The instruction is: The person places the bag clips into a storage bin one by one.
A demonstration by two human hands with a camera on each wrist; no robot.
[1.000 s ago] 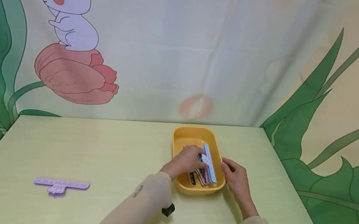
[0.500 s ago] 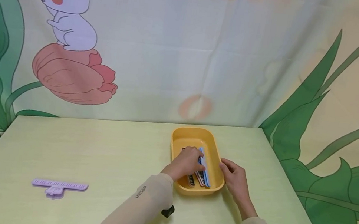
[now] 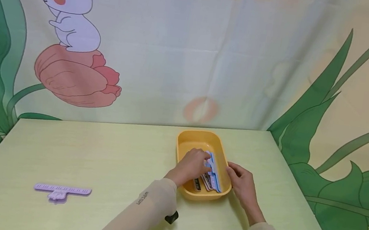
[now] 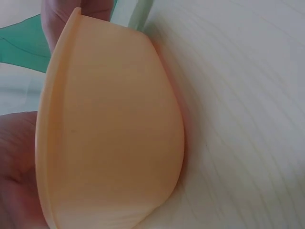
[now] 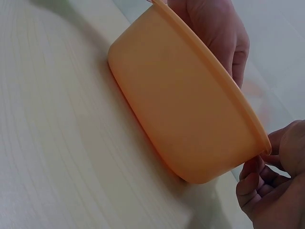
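In the head view my left hand (image 3: 190, 166) reaches into a yellow plastic basin (image 3: 184, 140). Its thumb and index finger are at the handle of a light blue clip (image 3: 216, 180) and seem to pinch it. Under and beside that clip lie more long clips, one with a black-and-white piano-key pattern (image 3: 197, 185). Part of the pile is hidden by the hand. My right hand (image 3: 242, 181) pinches the basin's right rim; the right wrist view shows the fingers of that right hand (image 5: 281, 186) at the rim.
A purple long clip (image 3: 62, 189) lies on the pale table (image 3: 113, 160) at the left. Behind the table hangs a cloth backdrop (image 3: 164, 51) with a rabbit and flowers printed on it.
The light blue clip has come down from a raised tilt, stood more on edge, and now shows its face and handle again. My right hand stays at the rim.
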